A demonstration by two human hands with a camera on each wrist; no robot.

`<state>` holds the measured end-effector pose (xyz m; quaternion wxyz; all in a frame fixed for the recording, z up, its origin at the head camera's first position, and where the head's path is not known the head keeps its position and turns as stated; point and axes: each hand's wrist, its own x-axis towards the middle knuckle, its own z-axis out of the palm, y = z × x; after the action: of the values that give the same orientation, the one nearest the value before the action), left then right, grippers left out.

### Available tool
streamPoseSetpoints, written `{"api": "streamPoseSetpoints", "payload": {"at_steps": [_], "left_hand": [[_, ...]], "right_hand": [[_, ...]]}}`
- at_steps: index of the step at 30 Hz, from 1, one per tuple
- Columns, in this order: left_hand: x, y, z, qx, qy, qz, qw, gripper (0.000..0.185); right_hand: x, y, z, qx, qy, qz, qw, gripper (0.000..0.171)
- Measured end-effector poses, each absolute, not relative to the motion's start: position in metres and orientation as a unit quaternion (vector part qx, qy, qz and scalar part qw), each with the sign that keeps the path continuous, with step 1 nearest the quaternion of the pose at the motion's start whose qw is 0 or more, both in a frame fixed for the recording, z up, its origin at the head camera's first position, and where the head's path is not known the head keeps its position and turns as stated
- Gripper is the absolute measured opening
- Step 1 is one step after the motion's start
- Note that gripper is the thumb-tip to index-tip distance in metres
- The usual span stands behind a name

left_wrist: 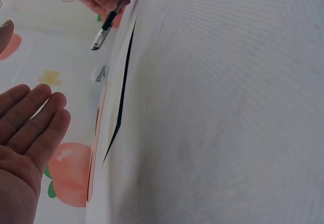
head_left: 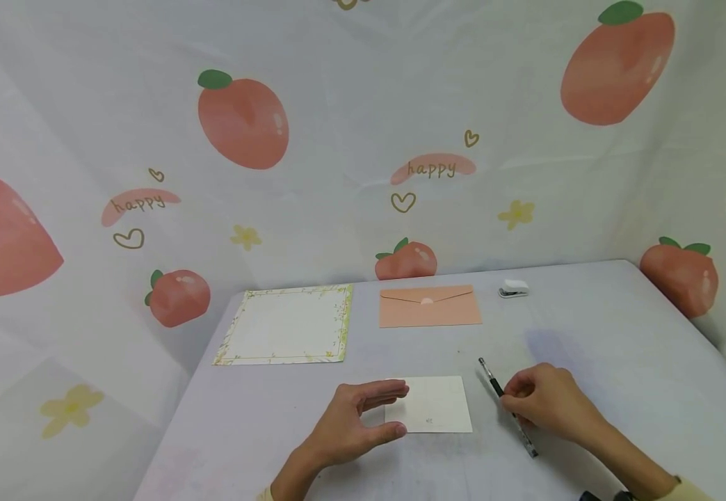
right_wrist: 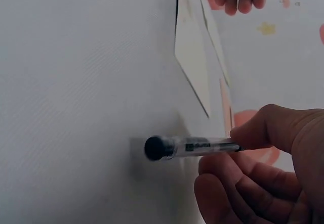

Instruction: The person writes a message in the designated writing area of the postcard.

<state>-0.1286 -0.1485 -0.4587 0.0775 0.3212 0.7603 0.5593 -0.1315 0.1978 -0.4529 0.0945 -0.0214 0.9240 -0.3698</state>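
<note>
Over on the left of the bench [head_left: 588, 327] there's a sheet of letter paper [head_left: 288, 325] with a flowery green border, lying flat near the back edge. Closer to the person, the left hand [head_left: 353, 421] sits just at the left edge of a small white card [head_left: 434, 405]. Its fingers are stretched out straight over the card's corner with the thumb below, a wide gap between them, so it's loose and not actually gripping anything. From the left wrist view you just see the flat palm and straight fingers [left_wrist: 30, 120]. The card lies flat in the middle of the bench, right in front of the person, between both hands.

Behind the card, further back, is a peach envelope [head_left: 430, 306], flap side up and closed. Just right of that sits a little white stapler [head_left: 514, 289].

On the right, the right hand [head_left: 544, 403] has its fingers curled round a pen [head_left: 505, 403], thumb and fingers pinching the barrel. The pen runs diagonally, one end pointing away toward the envelope, the other sticking out toward the person. It sits just right of the card, low over the bench.
</note>
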Motion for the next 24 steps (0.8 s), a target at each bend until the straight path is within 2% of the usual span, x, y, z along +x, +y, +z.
{"api": "streamPoseSetpoints", "payload": {"at_steps": [11,24], "left_hand": [[-0.131,-0.149,-0.458,0.323,0.757,0.564,0.069,0.051],[-0.132,-0.149,-0.454,0.317,0.749,0.576,0.078,0.052]], "right_hand": [[-0.126,0.194,-0.432,-0.095,0.919,-0.381,0.048,0.005],[-0.116,0.184,-0.417,-0.193,0.871,-0.452,0.023,0.007]]}}
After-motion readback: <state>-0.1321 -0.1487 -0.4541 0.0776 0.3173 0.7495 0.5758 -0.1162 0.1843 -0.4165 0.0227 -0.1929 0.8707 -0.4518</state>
